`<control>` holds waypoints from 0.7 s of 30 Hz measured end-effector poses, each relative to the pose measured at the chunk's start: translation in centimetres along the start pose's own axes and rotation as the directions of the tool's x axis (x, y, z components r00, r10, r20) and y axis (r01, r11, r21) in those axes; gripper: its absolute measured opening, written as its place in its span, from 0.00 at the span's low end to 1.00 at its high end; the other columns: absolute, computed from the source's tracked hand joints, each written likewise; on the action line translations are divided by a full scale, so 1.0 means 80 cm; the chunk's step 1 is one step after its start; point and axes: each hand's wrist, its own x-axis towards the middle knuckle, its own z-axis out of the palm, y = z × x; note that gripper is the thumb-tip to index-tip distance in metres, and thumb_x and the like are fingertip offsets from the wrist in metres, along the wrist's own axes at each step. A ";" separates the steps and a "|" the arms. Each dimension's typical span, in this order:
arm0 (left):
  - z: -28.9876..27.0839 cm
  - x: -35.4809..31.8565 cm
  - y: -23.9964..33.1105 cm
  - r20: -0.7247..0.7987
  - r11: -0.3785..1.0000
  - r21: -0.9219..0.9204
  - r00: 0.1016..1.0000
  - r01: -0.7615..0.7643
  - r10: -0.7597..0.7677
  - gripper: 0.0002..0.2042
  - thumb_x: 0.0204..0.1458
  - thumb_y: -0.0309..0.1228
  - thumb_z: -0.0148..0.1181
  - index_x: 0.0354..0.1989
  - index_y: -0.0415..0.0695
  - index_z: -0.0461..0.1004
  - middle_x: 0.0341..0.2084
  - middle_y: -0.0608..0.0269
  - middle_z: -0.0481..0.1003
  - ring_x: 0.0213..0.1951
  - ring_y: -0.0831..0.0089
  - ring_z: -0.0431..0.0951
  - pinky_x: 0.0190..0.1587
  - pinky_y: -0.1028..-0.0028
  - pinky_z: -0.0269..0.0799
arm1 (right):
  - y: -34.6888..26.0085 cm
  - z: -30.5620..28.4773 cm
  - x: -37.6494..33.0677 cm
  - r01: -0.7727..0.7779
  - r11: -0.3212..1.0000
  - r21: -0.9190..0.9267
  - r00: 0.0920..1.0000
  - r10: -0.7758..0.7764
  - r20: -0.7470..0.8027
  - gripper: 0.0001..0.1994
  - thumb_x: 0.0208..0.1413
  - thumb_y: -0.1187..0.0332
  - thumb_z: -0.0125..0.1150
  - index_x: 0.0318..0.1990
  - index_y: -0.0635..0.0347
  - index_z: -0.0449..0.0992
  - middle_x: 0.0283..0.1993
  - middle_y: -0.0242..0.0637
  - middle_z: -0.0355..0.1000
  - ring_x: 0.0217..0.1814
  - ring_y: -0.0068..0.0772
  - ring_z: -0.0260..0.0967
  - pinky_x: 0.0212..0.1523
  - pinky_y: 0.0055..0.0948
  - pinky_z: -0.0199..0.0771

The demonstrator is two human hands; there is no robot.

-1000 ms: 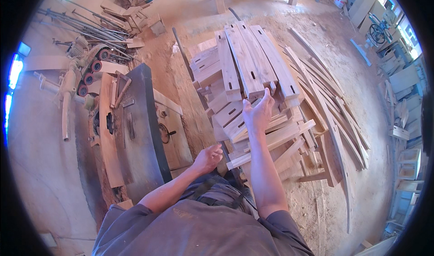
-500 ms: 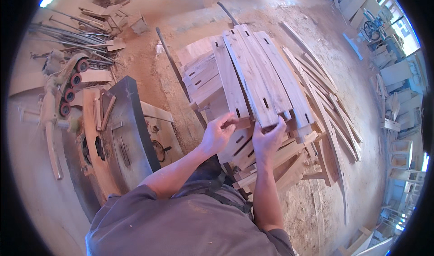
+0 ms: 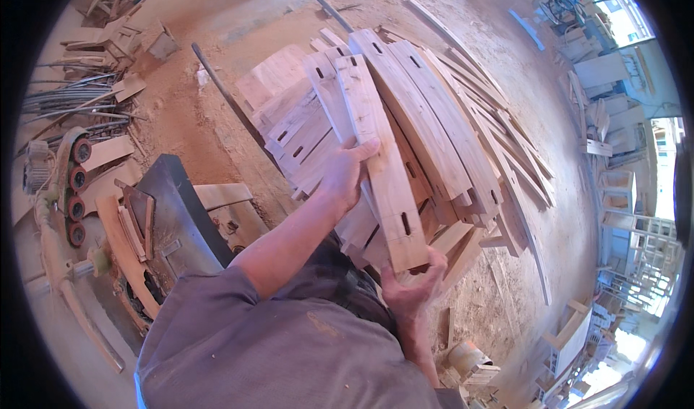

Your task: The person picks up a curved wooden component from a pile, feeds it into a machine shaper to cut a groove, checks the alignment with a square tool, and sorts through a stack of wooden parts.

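Note:
A slotted wooden board point(image 3: 377, 149) slants across the stack in front of me, one dark slot near each end. My left hand point(image 3: 348, 165) grips its left edge about midway along, thumb on the top face. At the near end my right hand point(image 3: 413, 286) is closed round the board's corner, fingers beneath. Under and beside it lie more slotted boards: one point(image 3: 329, 98) shows to its left, and a wider pair, a middle board point(image 3: 416, 123) and a right-hand board point(image 3: 452, 131), lie to its right.
Left of me stands a machine with a dark metal table point(image 3: 181, 207) and a row of red-rimmed rollers point(image 3: 76, 208). Long thin strips point(image 3: 520, 156) lean at the stack's right. Metal bars point(image 3: 76, 98) lie at far left. A bucket point(image 3: 466, 355) sits low right.
The slotted board has been lifted off and drawn toward me, its near end swung down. My left hand has moved onto its edge; my right hand has come closer to my body with it.

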 end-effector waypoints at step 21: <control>-0.174 -0.211 0.083 -0.081 0.813 0.235 0.823 -0.532 0.562 0.29 0.56 0.13 0.61 0.68 0.40 0.69 0.49 0.60 0.79 0.50 0.73 0.78 0.56 0.71 0.73 | -0.033 0.046 -0.084 0.041 0.988 0.146 0.567 -0.143 0.811 0.32 0.51 0.66 0.74 0.64 0.62 0.71 0.59 0.51 0.74 0.56 0.51 0.76 0.57 0.41 0.77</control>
